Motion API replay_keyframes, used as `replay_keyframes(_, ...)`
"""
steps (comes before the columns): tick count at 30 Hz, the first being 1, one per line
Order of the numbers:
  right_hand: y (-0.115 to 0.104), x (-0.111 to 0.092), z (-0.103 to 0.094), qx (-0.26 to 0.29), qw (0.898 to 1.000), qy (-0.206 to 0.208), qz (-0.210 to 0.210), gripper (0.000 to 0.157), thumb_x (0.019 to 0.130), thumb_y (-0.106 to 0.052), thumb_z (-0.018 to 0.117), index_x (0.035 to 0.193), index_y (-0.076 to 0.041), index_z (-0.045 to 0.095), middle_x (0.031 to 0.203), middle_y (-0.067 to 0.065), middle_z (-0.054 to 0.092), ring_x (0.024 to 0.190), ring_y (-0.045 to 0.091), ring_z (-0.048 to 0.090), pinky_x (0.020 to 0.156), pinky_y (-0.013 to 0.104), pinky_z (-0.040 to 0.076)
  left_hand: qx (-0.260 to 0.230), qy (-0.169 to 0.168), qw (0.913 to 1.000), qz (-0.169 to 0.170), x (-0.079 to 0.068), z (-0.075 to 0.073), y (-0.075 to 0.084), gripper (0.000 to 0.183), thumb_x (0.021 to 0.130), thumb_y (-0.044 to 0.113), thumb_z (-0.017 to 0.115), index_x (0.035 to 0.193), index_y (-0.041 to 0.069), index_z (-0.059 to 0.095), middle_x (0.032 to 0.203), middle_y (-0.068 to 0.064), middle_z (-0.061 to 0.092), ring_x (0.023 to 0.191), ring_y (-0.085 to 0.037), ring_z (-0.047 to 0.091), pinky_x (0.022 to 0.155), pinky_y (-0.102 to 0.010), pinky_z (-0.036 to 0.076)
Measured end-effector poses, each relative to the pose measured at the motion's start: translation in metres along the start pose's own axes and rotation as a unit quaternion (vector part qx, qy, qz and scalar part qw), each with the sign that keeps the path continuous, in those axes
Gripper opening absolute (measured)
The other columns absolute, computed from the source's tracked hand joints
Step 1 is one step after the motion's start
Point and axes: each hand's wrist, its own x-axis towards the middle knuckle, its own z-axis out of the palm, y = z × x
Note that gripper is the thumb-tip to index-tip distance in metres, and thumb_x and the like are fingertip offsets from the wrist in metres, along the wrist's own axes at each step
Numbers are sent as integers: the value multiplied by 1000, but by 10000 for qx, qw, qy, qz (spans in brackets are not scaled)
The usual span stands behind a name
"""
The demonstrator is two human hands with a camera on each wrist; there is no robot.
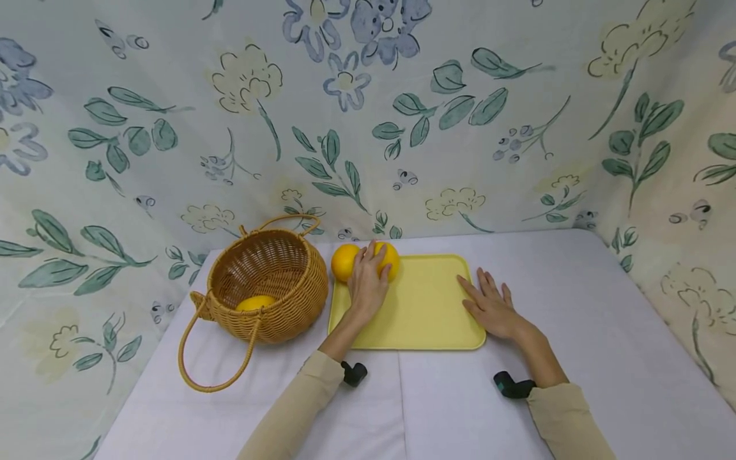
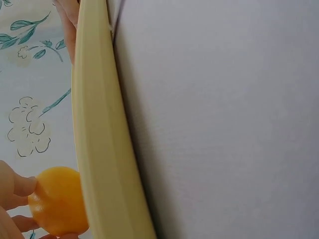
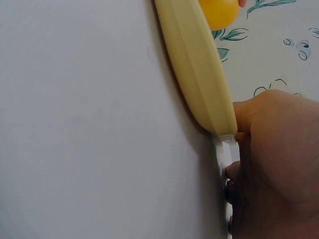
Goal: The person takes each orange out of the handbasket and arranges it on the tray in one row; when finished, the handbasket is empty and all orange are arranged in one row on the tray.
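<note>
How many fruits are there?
3: one orange at the far-left corner of the tray, another orange beside it in the left hand, and a yellow fruit in the basket, where more may hide.

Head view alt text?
A person's left hand grips an orange beside a second orange at the upper-left corner of a yellow tray; the right hand lies at its right edge. A wicker basket holding a yellow item stands left.

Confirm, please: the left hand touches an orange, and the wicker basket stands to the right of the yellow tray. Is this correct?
Only the side is wrong: in the head view, the wicker basket stands left of the yellow tray.
</note>
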Motion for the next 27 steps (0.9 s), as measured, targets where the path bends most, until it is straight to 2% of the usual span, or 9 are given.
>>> replay_keyframes(10, -3, 0, -2, -71, 10000, -12, 29, 60, 111, -29, 40, 164, -6, 23, 169, 34, -8, 156, 55, -8, 119, 74, -15, 181, 43, 9998, 88, -1, -5, 2, 46, 102, 21, 67, 147, 16, 60, 163, -5, 45, 145, -31, 48, 75, -46, 63)
replay_keyframes(19, -4, 1, -2, -115, 9999, -10, 82, 60, 111, -29, 41, 164, -6, 24, 169, 34, -7, 156, 55, -8, 119, 74, -14, 104, 10, 9999, 77, -2, -9, 3, 45, 102, 21, 67, 146, 15, 60, 163, -6, 45, 146, -31, 47, 83, -50, 62)
replay_keyframes(27, -1, -1, -2, -113, 9999, -25, 60, 60, 111, -29, 40, 163, -6, 24, 168, 35, -7, 156, 55, -8, 118, 75, -15, 166, 23, 9998, 137, -1, -16, 0, 46, 102, 23, 67, 146, 16, 60, 162, -8, 46, 145, -32, 48, 90, -48, 61)
